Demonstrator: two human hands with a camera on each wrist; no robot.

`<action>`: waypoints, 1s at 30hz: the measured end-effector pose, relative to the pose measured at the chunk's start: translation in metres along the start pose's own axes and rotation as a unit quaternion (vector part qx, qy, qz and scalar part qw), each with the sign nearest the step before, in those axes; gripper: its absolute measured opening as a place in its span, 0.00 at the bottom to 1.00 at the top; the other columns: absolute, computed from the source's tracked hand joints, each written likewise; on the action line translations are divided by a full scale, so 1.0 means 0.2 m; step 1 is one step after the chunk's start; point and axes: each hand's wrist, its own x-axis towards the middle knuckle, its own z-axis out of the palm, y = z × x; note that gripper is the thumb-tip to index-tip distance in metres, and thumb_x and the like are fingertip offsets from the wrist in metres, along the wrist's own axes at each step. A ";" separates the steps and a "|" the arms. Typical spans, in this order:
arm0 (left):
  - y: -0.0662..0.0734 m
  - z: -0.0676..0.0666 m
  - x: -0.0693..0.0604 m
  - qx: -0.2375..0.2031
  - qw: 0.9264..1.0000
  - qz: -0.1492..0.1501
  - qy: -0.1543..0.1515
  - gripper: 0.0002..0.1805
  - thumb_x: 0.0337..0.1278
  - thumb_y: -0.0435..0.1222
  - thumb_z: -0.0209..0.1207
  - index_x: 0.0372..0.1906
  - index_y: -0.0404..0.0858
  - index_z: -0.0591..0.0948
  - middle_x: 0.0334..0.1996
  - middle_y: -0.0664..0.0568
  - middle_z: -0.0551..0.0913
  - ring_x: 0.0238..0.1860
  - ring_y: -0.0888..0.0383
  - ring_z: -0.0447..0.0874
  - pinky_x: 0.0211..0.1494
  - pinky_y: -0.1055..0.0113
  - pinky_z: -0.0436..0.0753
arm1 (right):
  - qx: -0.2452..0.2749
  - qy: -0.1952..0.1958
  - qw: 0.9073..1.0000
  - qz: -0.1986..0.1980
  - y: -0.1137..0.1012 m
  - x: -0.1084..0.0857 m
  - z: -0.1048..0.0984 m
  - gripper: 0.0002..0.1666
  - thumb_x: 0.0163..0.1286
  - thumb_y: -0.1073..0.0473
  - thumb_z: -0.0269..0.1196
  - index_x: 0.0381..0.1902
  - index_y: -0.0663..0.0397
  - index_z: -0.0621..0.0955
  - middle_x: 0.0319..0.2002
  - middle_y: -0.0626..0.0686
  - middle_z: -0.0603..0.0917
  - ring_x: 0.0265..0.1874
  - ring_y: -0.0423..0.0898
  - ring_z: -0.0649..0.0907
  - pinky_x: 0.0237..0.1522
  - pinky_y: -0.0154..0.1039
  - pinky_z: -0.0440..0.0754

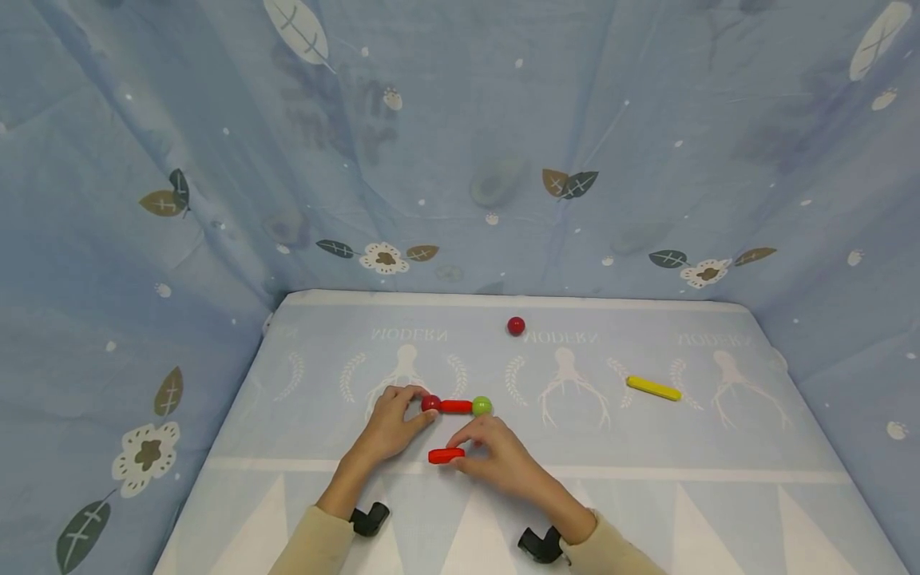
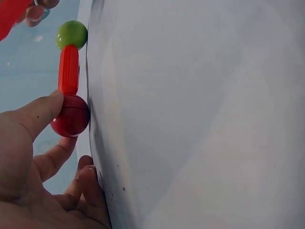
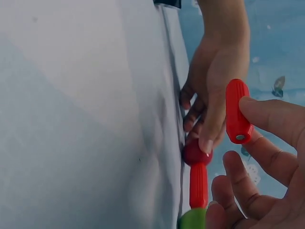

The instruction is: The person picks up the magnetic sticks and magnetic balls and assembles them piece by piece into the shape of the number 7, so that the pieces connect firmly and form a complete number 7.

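On the cloth lies a red rod (image 1: 456, 406) with a dark red ball (image 2: 71, 117) at its left end and a green ball (image 1: 482, 406) at its right end. My left hand (image 1: 392, 423) pinches the dark red ball between thumb and fingers. Just in front of that joined piece, my right hand (image 1: 503, 461) holds a second, loose red rod (image 3: 238, 111) between thumb and index finger. A small hole shows in one end of this rod in the right wrist view. The other right fingers are loosely bent.
Farther back on the cloth-covered table (image 1: 719, 439) sits another dark red ball (image 1: 516, 326). A yellow rod (image 1: 652, 389) lies off to the right. Blue patterned curtains (image 1: 460, 144) enclose the back and sides of the table.
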 end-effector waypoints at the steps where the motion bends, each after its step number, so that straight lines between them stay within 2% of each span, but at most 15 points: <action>1: 0.00 0.00 0.00 0.001 1.000 0.000 0.000 0.17 0.61 0.47 0.68 0.51 0.46 0.81 0.48 0.46 0.74 0.46 0.51 0.71 0.46 0.51 0.75 | -0.002 -0.007 1.000 0.001 0.00 0.00 0.01 0.11 0.62 0.60 0.73 0.42 0.41 0.87 0.42 0.36 0.82 0.46 0.47 0.77 0.49 0.41 0.75; 8: 0.00 0.00 0.00 0.001 1.000 -0.001 -0.001 0.18 0.61 0.47 0.67 0.52 0.46 0.81 0.49 0.45 0.73 0.46 0.51 0.72 0.48 0.51 0.75 | -0.006 -0.058 0.998 -0.003 0.01 0.01 0.06 0.09 0.63 0.58 0.73 0.41 0.39 0.88 0.39 0.39 0.80 0.43 0.42 0.76 0.45 0.36 0.72; 13: 0.00 0.00 -0.01 -0.001 1.000 0.001 -0.001 0.17 0.62 0.47 0.67 0.52 0.46 0.81 0.49 0.46 0.73 0.46 0.51 0.72 0.48 0.50 0.74 | -0.020 -0.083 0.996 -0.002 0.01 0.02 0.09 0.09 0.62 0.56 0.73 0.41 0.37 0.88 0.39 0.36 0.78 0.43 0.39 0.75 0.44 0.34 0.70; 21: 0.00 0.00 -0.01 -0.001 1.000 -0.001 -0.002 0.17 0.61 0.47 0.67 0.52 0.46 0.81 0.50 0.45 0.73 0.47 0.51 0.72 0.48 0.50 0.74 | -0.048 -0.101 0.994 -0.003 0.02 0.01 0.14 0.10 0.60 0.56 0.75 0.40 0.38 0.88 0.35 0.36 0.76 0.37 0.35 0.72 0.38 0.31 0.67; 30: -0.01 0.00 0.00 0.000 1.000 0.001 0.000 0.17 0.61 0.48 0.67 0.52 0.47 0.81 0.50 0.45 0.73 0.46 0.51 0.71 0.47 0.51 0.73 | -0.074 -0.093 0.993 0.004 0.03 0.01 0.16 0.10 0.60 0.53 0.75 0.39 0.35 0.88 0.34 0.35 0.75 0.36 0.32 0.70 0.39 0.32 0.66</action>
